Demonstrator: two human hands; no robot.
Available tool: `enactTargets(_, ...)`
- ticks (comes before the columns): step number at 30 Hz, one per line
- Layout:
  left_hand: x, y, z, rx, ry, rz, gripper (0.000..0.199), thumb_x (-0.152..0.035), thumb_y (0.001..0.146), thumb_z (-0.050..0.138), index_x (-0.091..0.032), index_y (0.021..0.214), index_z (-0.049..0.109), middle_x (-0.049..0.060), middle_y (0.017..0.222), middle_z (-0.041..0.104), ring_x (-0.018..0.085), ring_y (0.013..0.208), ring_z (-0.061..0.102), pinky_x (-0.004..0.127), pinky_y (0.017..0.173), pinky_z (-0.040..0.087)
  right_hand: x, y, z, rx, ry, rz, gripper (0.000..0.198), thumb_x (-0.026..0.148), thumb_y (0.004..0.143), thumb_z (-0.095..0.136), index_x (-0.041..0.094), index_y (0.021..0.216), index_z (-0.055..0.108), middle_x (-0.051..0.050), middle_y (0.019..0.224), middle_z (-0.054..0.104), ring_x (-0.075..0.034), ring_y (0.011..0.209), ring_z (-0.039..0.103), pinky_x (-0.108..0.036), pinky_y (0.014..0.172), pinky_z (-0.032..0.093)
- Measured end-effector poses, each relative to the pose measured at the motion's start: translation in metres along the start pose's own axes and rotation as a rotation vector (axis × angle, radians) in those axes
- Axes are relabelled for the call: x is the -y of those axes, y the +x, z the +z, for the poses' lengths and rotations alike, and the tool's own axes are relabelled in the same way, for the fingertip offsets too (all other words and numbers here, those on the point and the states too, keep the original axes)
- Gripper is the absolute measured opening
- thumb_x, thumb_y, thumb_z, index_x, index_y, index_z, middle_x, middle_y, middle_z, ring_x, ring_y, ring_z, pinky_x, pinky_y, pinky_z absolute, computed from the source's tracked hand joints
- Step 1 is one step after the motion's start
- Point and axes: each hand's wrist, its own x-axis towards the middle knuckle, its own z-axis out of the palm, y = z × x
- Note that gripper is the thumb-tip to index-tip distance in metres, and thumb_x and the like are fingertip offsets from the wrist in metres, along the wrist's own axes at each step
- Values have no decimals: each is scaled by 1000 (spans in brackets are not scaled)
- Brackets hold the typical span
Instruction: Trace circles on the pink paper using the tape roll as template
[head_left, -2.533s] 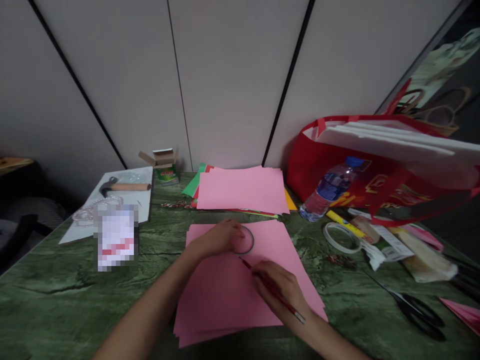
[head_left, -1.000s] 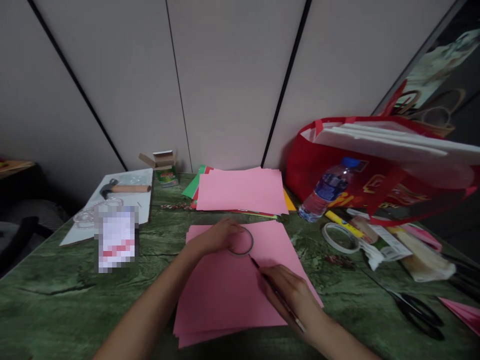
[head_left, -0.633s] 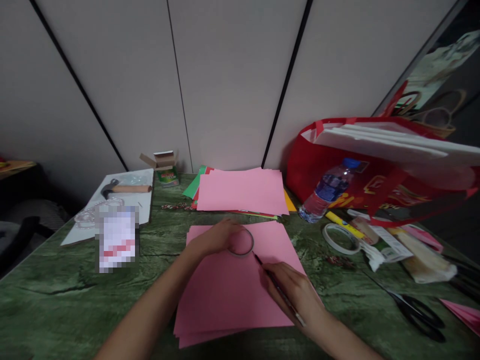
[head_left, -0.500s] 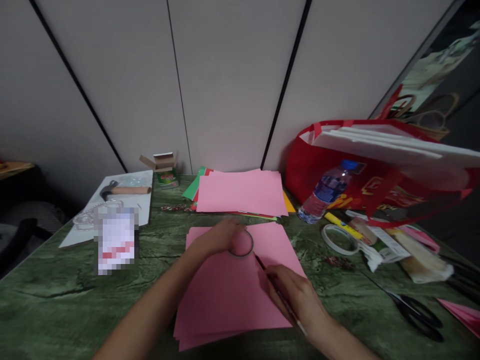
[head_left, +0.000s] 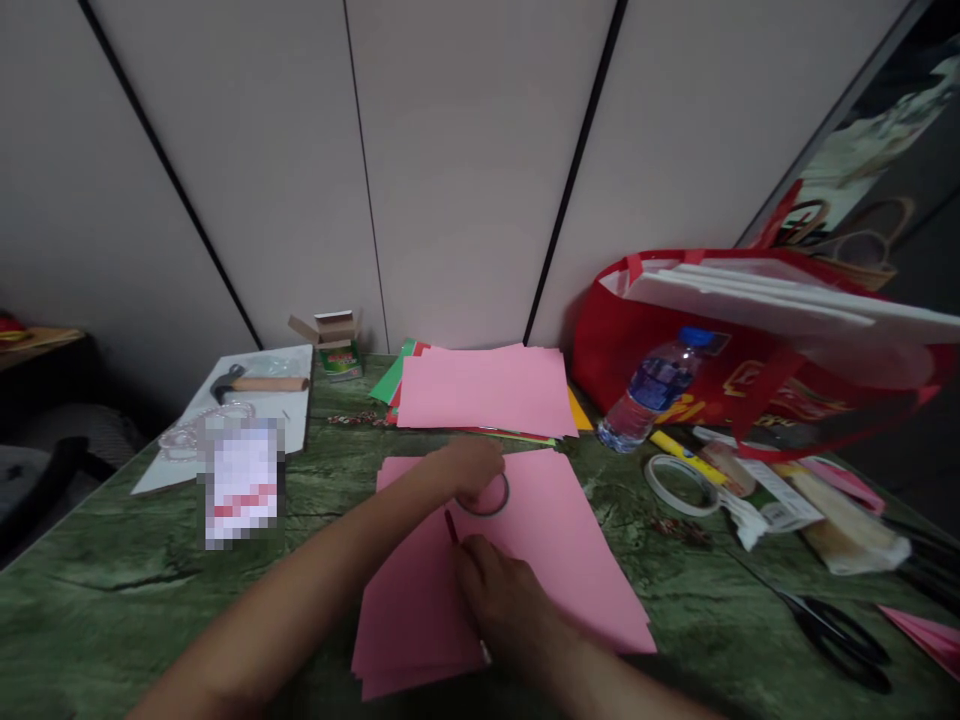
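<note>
A stack of pink paper sheets lies on the table in front of me. On the top sheet rests a thin grey ring, flat against the paper. My left hand is closed at the ring's far left side, its fingertips partly hidden. In my right hand I grip a slim dark pencil. Its tip points away from me, just left of and below the ring. Most of the pencil's shaft is covered by my fingers.
More pink sheets lie behind, over coloured paper. Rightward are a water bottle, red bag, tape roll and black-handled scissors. Leftward are a hammer on a white board and a small open box.
My right hand with the pencil has moved left, from the ring's right side to its lower left. My left hand has shifted slightly right over the ring, and the view has moved a little.
</note>
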Motion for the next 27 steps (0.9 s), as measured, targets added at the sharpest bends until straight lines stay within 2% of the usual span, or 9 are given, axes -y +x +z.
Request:
enactTargets(8,-6,-7,-5,26,71,1,34,-7,62,68,-14,95,64,12,104,61,25,87,62,31,67,50,11,18,-4,-17,-84,77,37,3,71,58,-1,107,54,-18,86,61,-23,67,59,-28,42,47)
enactTargets(13,-8,-6,-4,39,82,-20,37,-6,61,69,-12,96,62,12,103,60,25,85,62,31,66,50,14,18,-5,-9,-61,87,42,8,69,63,-3,109,53,-19,86,61,-25,68,59,-30,42,47)
enactTargets(16,-8,-7,-3,30,70,-19,36,-6,61,68,-13,95,62,11,104,60,24,87,61,31,67,49,14,13,0,-32,-42,108,40,6,68,63,1,106,54,-18,86,60,-25,68,58,-30,42,47)
enactTargets(20,-5,-10,1,7,29,-24,37,-6,61,69,-14,96,61,11,105,60,25,90,60,31,70,47,4,-5,10,-103,-13,83,34,0,71,55,7,104,55,-14,85,61,-21,65,60,-26,43,46)
enactTargets(23,-2,-13,3,-22,-27,-31,40,-9,63,70,-13,101,58,12,106,60,25,94,58,30,73,46,-15,-27,7,-214,116,100,32,5,77,49,12,107,55,-10,86,64,-18,60,62,-26,46,48)
enactTargets(25,1,-17,5,-47,-76,-39,38,-10,65,69,-12,101,57,12,105,60,25,93,57,30,73,45,-32,-45,3,-293,230,121,32,6,82,43,15,111,55,-9,90,65,-17,66,64,-26,54,52)
enactTargets(27,3,-23,6,-66,-130,-38,29,-9,67,66,-12,95,58,10,102,60,23,91,57,29,73,45,-50,-62,0,-400,277,153,32,9,87,39,15,115,53,-11,96,65,-18,82,66,-27,68,54)
